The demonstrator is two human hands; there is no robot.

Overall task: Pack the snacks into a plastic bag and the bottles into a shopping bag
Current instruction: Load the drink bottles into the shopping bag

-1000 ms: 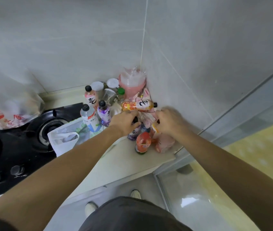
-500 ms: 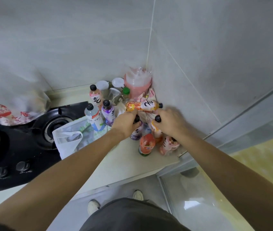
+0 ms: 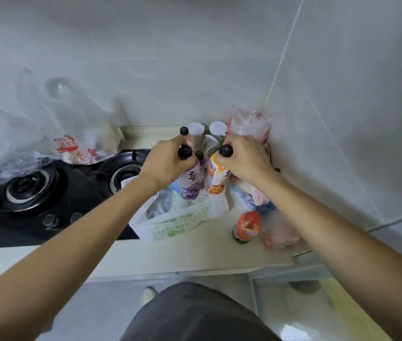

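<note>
A clear plastic bag [image 3: 47,124] with red print is seen at the far left behind the black stove [image 3: 47,193]. The left hand [image 3: 168,163] is closed around the neck of a purple-labelled bottle [image 3: 191,180], held upright over the open white shopping bag [image 3: 177,217] on the worktop [image 3: 195,252]. Beside it, an orange-labelled bottle [image 3: 216,178] is gripped at the neck by the right hand [image 3: 246,161]. A red-labelled bottle [image 3: 246,226] lies further right.

The near strip of the worktop [image 3: 182,257] is free. Bottles, jars and bags crowd the far right corner. The black stove [image 3: 47,200] blocks the left side.
</note>
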